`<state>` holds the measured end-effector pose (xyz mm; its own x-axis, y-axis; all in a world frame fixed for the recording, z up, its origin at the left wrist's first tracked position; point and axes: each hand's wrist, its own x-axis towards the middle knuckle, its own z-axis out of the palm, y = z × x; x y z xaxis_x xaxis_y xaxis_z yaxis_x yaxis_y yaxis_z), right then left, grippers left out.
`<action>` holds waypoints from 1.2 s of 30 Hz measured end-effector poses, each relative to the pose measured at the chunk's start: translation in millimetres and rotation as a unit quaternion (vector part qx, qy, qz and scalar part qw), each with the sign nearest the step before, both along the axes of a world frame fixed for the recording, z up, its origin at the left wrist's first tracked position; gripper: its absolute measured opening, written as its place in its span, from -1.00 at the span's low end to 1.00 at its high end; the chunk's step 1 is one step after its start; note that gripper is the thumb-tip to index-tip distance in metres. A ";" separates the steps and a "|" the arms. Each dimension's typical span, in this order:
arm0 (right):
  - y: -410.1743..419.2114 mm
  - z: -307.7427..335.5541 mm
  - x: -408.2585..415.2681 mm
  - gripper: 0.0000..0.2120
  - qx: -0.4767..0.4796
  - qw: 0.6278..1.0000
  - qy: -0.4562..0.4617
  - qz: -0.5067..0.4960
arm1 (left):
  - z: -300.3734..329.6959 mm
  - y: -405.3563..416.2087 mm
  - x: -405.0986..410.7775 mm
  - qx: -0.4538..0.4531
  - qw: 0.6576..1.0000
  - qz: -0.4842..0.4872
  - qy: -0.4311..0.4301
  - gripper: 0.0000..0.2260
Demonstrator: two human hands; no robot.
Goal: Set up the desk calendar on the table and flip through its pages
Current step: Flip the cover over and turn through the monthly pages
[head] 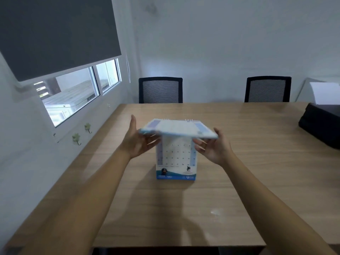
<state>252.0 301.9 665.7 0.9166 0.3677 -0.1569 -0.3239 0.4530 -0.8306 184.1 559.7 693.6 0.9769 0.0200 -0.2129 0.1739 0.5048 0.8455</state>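
Observation:
The white and blue desk calendar (176,162) stands on the wooden table (239,181), its front page showing a date grid. A stack of its pages (177,128) is lifted up to about level, hinged on the wire rings at the top. My left hand (137,141) holds the left edge of the lifted pages from below, fingers curled under. My right hand (213,149) holds the right edge the same way. Both hands are blurred by motion.
Two black mesh chairs (160,90) (267,89) stand at the table's far side. A black bag (321,122) lies at the right edge with white paper (324,92) behind it. A window with a dark blind (55,34) is on the left wall.

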 end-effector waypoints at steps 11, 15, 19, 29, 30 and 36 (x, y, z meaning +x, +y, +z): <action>41.3 28.3 29.3 -0.45 -0.622 0.661 -0.420 0.004 | 41.0 -32.8 36.7 0.668 0.734 0.035 -0.118 -0.56; 48.6 16.7 40.1 -0.36 -0.709 0.571 -0.413 0.024 | 19.2 -15.5 63.8 0.772 0.630 -0.018 -0.077 -0.43; 52.3 6.2 50.1 -0.36 -0.718 0.574 -0.391 0.048 | 8.5 -17.5 75.2 0.803 0.590 -0.037 -0.077 -0.36; 53.7 0.9 61.7 -0.40 -0.717 0.579 -0.389 0.018 | -9.8 -22.2 84.6 0.815 0.573 -0.029 -0.078 -0.31; 53.4 0.0 61.6 -0.40 -0.720 0.573 -0.391 0.016 | -9.4 -22.5 84.9 0.812 0.577 -0.028 -0.083 -0.30; 46.6 -17.2 48.9 -0.31 -0.669 0.646 -0.359 -0.076 | -28.1 -13.1 78.7 0.715 0.688 0.079 -0.095 -0.19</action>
